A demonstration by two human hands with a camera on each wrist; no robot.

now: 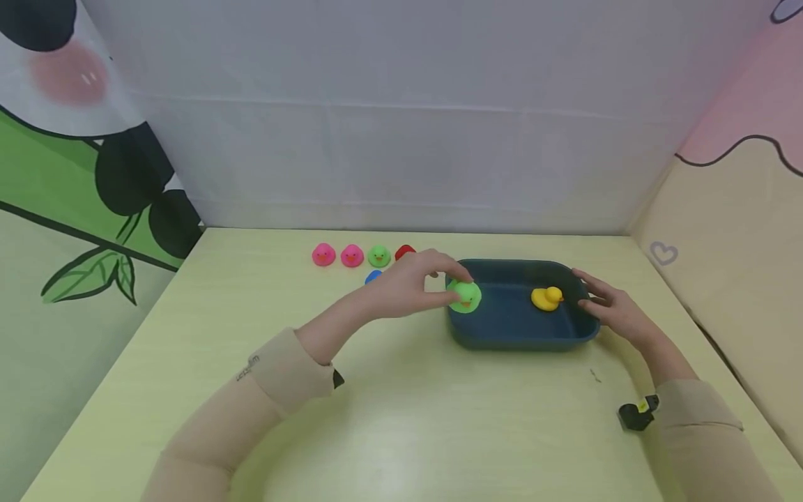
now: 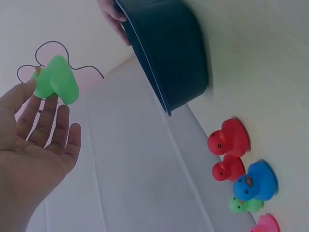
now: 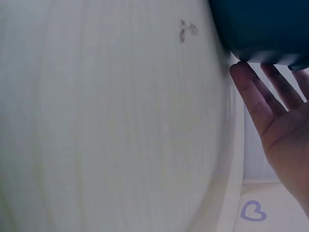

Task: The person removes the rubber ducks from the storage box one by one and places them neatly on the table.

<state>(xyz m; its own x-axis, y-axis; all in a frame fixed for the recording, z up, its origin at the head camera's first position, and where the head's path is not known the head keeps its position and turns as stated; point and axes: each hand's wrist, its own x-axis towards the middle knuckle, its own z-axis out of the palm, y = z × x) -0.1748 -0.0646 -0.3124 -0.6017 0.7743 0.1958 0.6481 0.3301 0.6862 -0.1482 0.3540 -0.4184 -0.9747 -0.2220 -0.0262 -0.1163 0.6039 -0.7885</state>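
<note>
My left hand (image 1: 417,282) pinches a green rubber duck (image 1: 465,298) between thumb and fingers, over the left end of a dark blue tub (image 1: 521,344). In the left wrist view the green duck (image 2: 60,79) is up at the fingertips, with the other fingers spread below it. A yellow rubber duck (image 1: 546,299) sits inside the tub toward its right end. My right hand (image 1: 617,314) holds the tub's right end, its thumb over the rim. In the right wrist view, several fingers (image 3: 256,99) reach the tub's outer wall (image 3: 270,29).
Left of the tub stand two pink ducks (image 1: 337,255), another green duck (image 1: 379,256), a blue duck (image 2: 256,182) and two red ducks (image 2: 231,137). My left forearm partly hides this group in the head view. A pale wall (image 1: 389,160) closes off the table's back.
</note>
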